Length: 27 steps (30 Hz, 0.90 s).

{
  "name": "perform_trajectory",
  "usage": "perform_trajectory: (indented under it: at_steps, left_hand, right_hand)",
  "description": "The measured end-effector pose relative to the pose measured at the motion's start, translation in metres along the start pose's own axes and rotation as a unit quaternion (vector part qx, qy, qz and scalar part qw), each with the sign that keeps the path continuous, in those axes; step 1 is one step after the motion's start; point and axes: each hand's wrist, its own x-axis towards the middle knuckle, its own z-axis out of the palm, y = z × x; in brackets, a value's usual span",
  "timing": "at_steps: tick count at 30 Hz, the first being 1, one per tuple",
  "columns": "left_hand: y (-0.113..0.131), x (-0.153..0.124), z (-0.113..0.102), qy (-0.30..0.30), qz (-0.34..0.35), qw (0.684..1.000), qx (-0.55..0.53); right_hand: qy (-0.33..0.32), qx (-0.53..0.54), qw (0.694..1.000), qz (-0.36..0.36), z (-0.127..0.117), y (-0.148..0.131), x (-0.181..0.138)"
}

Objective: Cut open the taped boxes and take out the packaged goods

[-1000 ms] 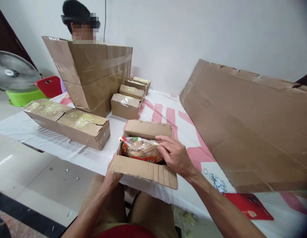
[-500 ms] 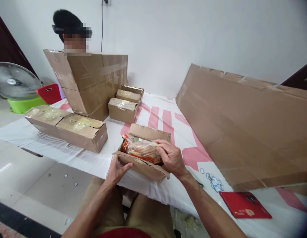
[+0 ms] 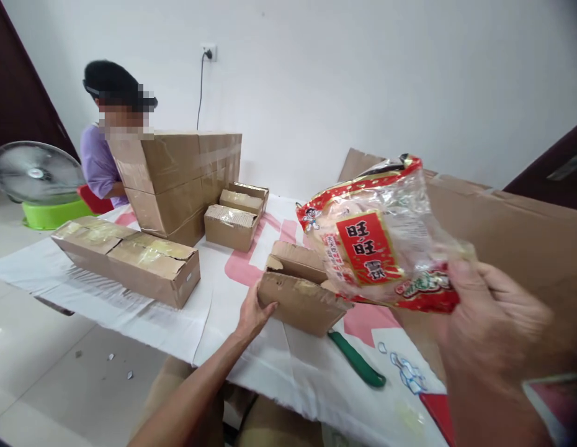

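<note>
My right hand [image 3: 493,320] is raised close to the camera, fingers closed on the lower edge of a clear snack bag [image 3: 379,239] with red trim and a red label. My left hand [image 3: 252,313] rests against the near left side of a small open cardboard box [image 3: 298,301] on the white and pink table cover [image 3: 214,304]. The box's flaps stand open, and its inside is hidden from here.
A green-handled tool [image 3: 356,360] lies right of the small box. A long taped box [image 3: 130,261] lies at left; several small taped boxes [image 3: 230,223] sit by a large carton [image 3: 181,177]. A person in purple [image 3: 100,164] sits behind it. Flat cardboard [image 3: 525,242] leans at right; a fan [image 3: 35,174] stands far left.
My right hand has pulled the snack bag out of the small box and lifted it up to the right. My left hand stays at the box's side. The view has tilted up.
</note>
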Motion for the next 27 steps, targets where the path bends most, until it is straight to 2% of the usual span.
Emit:
perform_trajectory:
  at_steps: [2,4,6,9,11,14,17,19,21,25,27]
  left_hand:
    - [0.011,0.019,0.018,-0.037,-0.007,0.999,-0.036]
    - [0.022,0.028,0.020,-0.041,-0.015,0.998,-0.056]
    - [0.034,0.025,0.002,-0.025,-0.026,0.997,-0.072]
    - [0.058,0.004,-0.047,-0.027,-0.024,0.989,-0.146]
    - [0.079,-0.013,-0.075,-0.055,-0.002,0.976,-0.209]
    - [0.108,-0.030,-0.094,-0.075,0.014,0.973,-0.217]
    - [0.124,-0.029,-0.100,-0.019,-0.001,0.981,-0.195]
    - [0.129,-0.024,-0.104,0.037,-0.008,0.974,-0.222]
    - [0.130,-0.018,-0.109,0.084,-0.006,0.964,-0.252]
    - [0.132,-0.009,-0.112,0.123,0.018,0.966,-0.227]
    - [0.139,-0.005,-0.108,0.126,0.043,0.972,-0.192]
  right_hand:
    - [-0.019,-0.023,0.999,-0.018,-0.008,-0.010,0.006]
    - [-0.069,-0.058,0.996,-0.007,-0.015,-0.011,0.007]
    - [-0.148,-0.086,0.985,0.033,-0.019,-0.005,0.004]
    - [-0.275,-0.095,0.951,0.104,-0.012,0.004,-0.005]
    - [-0.338,-0.085,0.928,0.132,0.006,0.005,-0.014]
    - [-0.401,-0.062,0.900,0.158,0.043,-0.002,-0.023]
    - [-0.403,-0.014,0.899,0.172,0.067,-0.009,-0.021]
    - [-0.372,0.041,0.912,0.168,0.069,-0.009,-0.018]
    - [-0.371,0.076,0.907,0.182,0.062,-0.004,-0.022]
    - [-0.451,0.044,0.858,0.241,0.053,0.019,-0.059]
    - [-0.424,0.028,0.874,0.238,0.058,0.027,-0.076]
